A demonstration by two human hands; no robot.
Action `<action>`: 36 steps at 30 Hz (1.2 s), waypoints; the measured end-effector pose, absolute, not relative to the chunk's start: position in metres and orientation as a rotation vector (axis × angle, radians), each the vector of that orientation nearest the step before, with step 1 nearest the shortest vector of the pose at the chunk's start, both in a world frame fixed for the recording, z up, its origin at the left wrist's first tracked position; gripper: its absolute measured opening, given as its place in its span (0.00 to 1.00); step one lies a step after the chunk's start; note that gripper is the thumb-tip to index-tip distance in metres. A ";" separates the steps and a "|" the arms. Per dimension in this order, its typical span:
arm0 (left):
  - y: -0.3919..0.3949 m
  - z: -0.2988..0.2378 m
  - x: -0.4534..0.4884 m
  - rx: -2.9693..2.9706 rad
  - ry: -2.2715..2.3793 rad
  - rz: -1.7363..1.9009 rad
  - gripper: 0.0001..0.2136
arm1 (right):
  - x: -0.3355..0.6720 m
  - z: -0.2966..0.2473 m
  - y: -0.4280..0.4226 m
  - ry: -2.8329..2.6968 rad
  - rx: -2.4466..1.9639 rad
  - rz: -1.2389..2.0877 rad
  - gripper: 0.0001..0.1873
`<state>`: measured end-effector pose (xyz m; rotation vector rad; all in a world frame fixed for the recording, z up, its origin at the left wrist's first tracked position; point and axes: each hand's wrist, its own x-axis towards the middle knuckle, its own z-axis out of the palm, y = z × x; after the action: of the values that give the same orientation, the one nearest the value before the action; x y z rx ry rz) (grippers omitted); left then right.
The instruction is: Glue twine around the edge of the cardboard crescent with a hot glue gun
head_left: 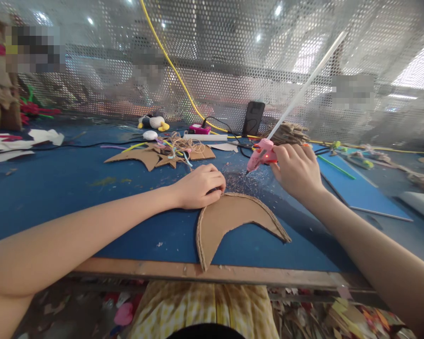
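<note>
A crescent-shaped piece of brown cardboard [229, 221] lies on the blue table near its front edge, with a strip of corrugated card along its outer curve. My left hand [201, 186] is curled shut and presses on the top of that curve. My right hand [297, 172] is closed round a pink hot glue gun [261, 155]. A long white glue stick [305, 87] juts up from the gun's back. The gun's nozzle points down and left, a little above the table just beyond the crescent's top.
More cardboard cut-outs [151, 157] with a tangle of twine [182, 143] lie further back. A black phone [253, 117] leans on the perforated metal screen [233, 56]. A yellow cable [176, 75] runs along the back. A blue sheet [360, 190] lies at the right. Scraps litter the floor.
</note>
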<state>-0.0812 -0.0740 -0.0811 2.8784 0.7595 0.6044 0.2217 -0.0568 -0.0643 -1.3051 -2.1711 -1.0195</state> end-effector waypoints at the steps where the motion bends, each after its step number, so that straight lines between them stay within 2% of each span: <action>1: -0.074 -0.081 -0.081 2.877 0.761 0.607 0.09 | 0.224 -0.063 -0.057 -2.170 -1.299 -1.028 0.10; 6: -0.076 -0.080 -0.081 2.882 0.761 0.620 0.07 | 0.236 -0.055 -0.054 -2.153 -1.340 -0.991 0.13; 13: -0.075 -0.079 -0.082 2.873 0.758 0.606 0.08 | 0.232 -0.059 -0.053 -2.039 -1.466 -0.685 0.12; 20: -0.074 -0.079 -0.081 2.856 0.750 0.615 0.10 | 0.216 -0.071 -0.058 -2.155 -1.210 -0.501 0.09; 25: -0.073 -0.081 -0.081 2.860 0.752 0.617 0.09 | 0.202 -0.074 -0.069 -2.260 -1.034 -0.501 0.05; 36: -0.070 -0.084 -0.080 2.858 0.788 0.633 0.09 | 0.191 -0.077 -0.076 -2.317 -0.969 -0.624 0.02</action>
<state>-0.0804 -0.0698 -0.0840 2.8583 0.7880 0.6334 0.1913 -0.0762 -0.0771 -0.9689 -2.3166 -0.6242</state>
